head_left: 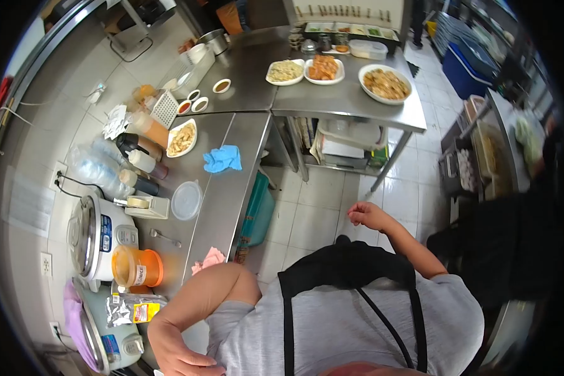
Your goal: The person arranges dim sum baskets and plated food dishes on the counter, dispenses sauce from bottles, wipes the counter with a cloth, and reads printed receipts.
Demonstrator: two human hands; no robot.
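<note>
My right hand (366, 216) hangs over the tiled floor, fingers loosely curled in and nothing visible in them. At the bottom edge my left hand (185, 362) is bent back beside the grey shirt, partly cut off. Its fingers lie together; a sliver of something white (158, 373) shows by it, too little to name. Near my left arm on the steel counter are a silver packet with a yellow label (135, 310), a pink cloth (210, 258) and an orange tub (138, 266). Farther up lie a round clear lid (187, 200) and a blue cloth (223, 159).
Plates of food (385, 85) stand on the far steel table (332, 103). Rice cookers (94, 241), squeeze bottles (147, 164) and sauce dishes (183, 107) line the left wall. A blue cooler (462, 69) stands far right. Someone in dark clothing (501, 244) is close on my right.
</note>
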